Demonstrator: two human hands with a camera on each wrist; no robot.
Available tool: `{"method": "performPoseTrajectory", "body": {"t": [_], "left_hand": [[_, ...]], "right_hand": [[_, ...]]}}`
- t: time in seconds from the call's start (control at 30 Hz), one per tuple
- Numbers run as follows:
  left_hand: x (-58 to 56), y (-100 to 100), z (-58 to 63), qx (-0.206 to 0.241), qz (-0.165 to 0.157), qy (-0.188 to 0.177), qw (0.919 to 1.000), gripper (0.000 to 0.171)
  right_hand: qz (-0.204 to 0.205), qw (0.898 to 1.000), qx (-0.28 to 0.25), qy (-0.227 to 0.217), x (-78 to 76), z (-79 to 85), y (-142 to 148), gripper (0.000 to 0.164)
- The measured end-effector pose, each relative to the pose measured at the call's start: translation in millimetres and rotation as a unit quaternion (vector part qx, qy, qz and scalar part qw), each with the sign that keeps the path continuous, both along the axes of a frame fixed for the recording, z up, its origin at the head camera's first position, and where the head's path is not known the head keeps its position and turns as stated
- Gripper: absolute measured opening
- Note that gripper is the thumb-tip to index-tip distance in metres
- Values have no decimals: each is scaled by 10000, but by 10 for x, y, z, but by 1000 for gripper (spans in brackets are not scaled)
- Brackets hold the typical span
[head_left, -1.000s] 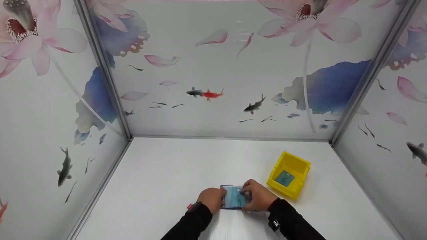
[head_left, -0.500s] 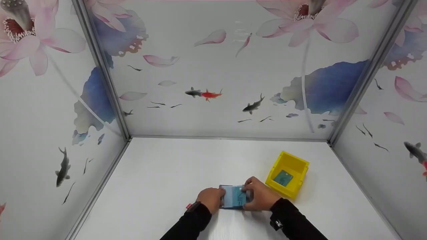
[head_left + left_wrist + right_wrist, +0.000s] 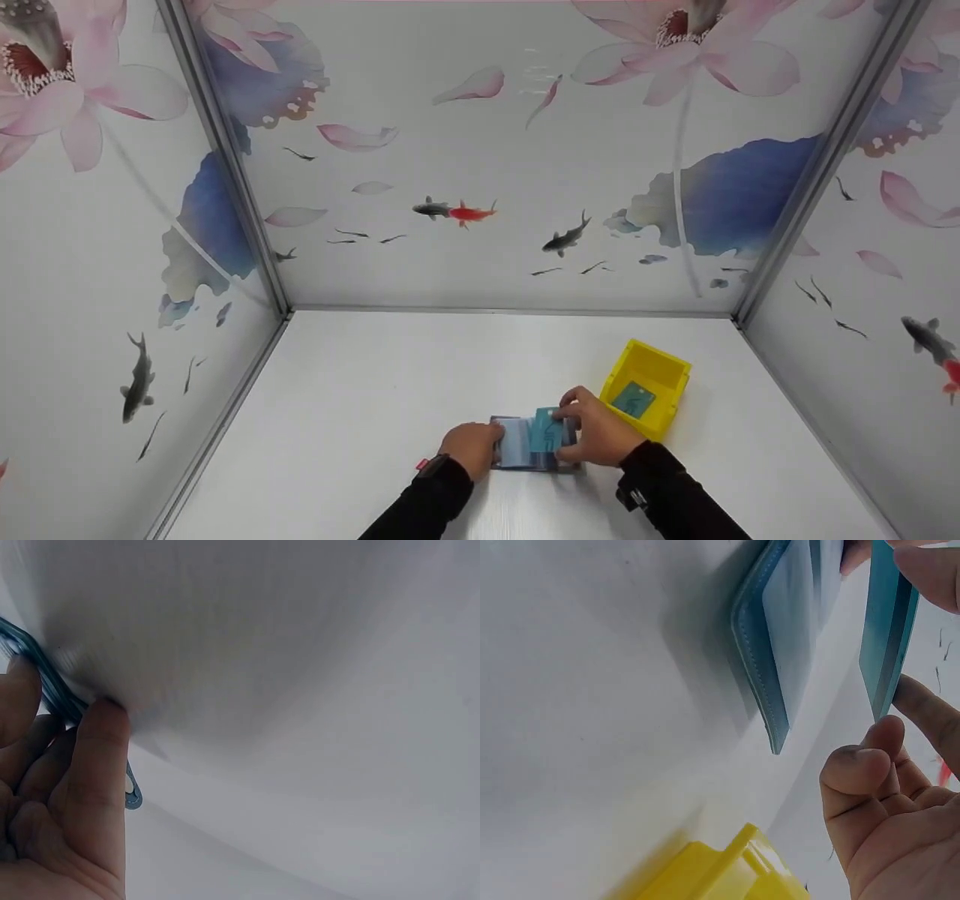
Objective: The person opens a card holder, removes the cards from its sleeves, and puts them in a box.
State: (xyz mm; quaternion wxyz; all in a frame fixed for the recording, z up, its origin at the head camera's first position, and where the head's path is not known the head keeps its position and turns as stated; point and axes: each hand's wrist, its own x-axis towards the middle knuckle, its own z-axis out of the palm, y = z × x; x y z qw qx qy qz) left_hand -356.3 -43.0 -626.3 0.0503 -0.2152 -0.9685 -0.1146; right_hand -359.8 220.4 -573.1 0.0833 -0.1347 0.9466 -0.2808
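Observation:
An open card holder (image 3: pixel 514 444) with pale clear sleeves and a blue stitched cover (image 3: pixel 751 634) lies on the white table. My left hand (image 3: pixel 469 450) grips its left edge; in the left wrist view, thumb and fingers (image 3: pixel 103 742) close around the dark teal edge (image 3: pixel 52 681). Between the thumb and fingers of my right hand (image 3: pixel 606 431) is a teal card (image 3: pixel 545 429), standing over the holder's right half with its top past the far edge. The right wrist view has this card (image 3: pixel 885 630) raised on edge, apart from the cover.
A yellow bin (image 3: pixel 654 358) stands just beyond my right hand, with another teal card (image 3: pixel 634 399) inside. Printed panels (image 3: pixel 480 277) with lotus and fish wall the table in at the back and both sides.
My right hand has moved up and right with the teal card, which now shows more of itself above the sleeves. The holder's right side is more exposed. My left hand keeps its grip.

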Motion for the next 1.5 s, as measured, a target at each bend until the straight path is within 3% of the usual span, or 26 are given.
{"method": "performPoseTrajectory", "body": {"t": [0.23,0.47,0.7,1.0,1.23,1.5], "left_hand": [[18,-34,7,184,-49,128,9997,21],[29,-31,31,181,43,-8,9998,25],[22,-40,-4,179,121,-62,9997,28],[-5,-37,-26,201,191,-205,9994,29],[-8,-29,-73,120,79,105,9998,31],[-23,-10,-97,196,67,113,9997,28]], "right_hand": [[-35,9990,71,430,-9,78,140,49],[-508,9979,-28,396,-56,197,364,44],[-701,9958,-92,577,-75,281,664,49],[-1124,9922,-70,538,-157,294,964,53],[-1317,9887,253,676,-213,280,1067,51],[-1494,9820,780,848,-339,257,1192,45]]}}
